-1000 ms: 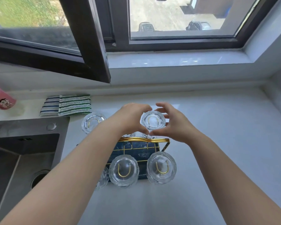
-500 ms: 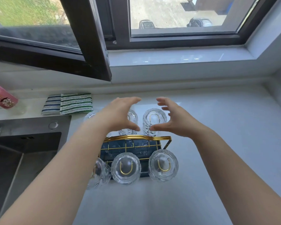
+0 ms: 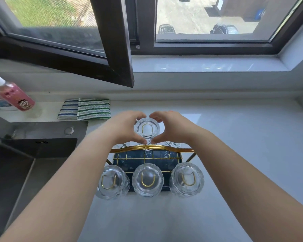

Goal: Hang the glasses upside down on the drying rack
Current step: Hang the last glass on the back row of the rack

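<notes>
**Both hands around the back-middle glass on the rack**

The left hand [image 3: 125, 127] and right hand [image 3: 173, 127] curl in from either side of one upturned glass [image 3: 146, 129], fingers and thumbs bent round its wall so the two hands nearly meet in front of and behind it; each looks to be in contact with the glass, half closed rather than clenched. That glass sits base-up on a gold peg in the far row of the drying rack [image 3: 152, 148], at its middle. Parts of two more glasses show just beside it, mostly hidden under the wrists.

In the near row, three glasses hang base-up on their pegs: the near-left glass [image 3: 112, 181] (tilted outward to the left), the near-middle glass [image 3: 147, 179] and the near-right glass [image 3: 186, 179].

The rack stands on a pale surface [image 3: 252, 145]. To the left lie a sink [image 3: 24, 163], striped cloths [image 3: 85, 109] and a pink bottle [image 3: 16, 96].
</notes>
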`<action>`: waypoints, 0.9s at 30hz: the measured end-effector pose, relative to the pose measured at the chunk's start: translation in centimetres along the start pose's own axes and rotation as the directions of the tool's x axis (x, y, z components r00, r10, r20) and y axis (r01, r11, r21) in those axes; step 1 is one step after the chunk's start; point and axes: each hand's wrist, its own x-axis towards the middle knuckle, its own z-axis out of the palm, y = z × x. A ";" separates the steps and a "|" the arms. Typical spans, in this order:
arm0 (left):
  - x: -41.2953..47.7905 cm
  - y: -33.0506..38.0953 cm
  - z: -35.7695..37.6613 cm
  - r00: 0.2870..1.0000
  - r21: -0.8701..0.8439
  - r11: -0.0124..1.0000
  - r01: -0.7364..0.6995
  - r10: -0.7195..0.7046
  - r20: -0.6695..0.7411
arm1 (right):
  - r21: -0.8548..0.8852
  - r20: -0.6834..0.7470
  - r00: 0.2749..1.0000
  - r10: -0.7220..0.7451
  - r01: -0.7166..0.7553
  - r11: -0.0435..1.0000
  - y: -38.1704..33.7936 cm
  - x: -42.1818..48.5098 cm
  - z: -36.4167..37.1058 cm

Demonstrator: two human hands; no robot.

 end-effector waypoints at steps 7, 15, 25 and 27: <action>-0.2 -0.4 0.2 1.000 -0.007 1.000 -0.017 0.017 -0.006 | 0.016 0.011 1.000 0.007 -0.007 1.000 0.1 0.1 0.0; -3.4 -5.8 -1.6 0.988 -0.138 0.981 0.134 -0.143 -0.061 | 0.097 -0.011 0.997 -0.083 0.083 0.992 -1.9 0.7 -0.2; -3.9 -6.7 -0.9 0.977 -0.244 0.958 0.148 -0.180 -0.117 | -0.106 0.092 0.986 -0.137 0.147 0.983 -4.5 3.6 1.7; -4.0 -6.7 -0.9 0.975 -0.250 0.957 0.148 -0.183 -0.123 | -0.111 0.090 0.985 -0.146 0.155 0.982 -4.8 3.9 1.9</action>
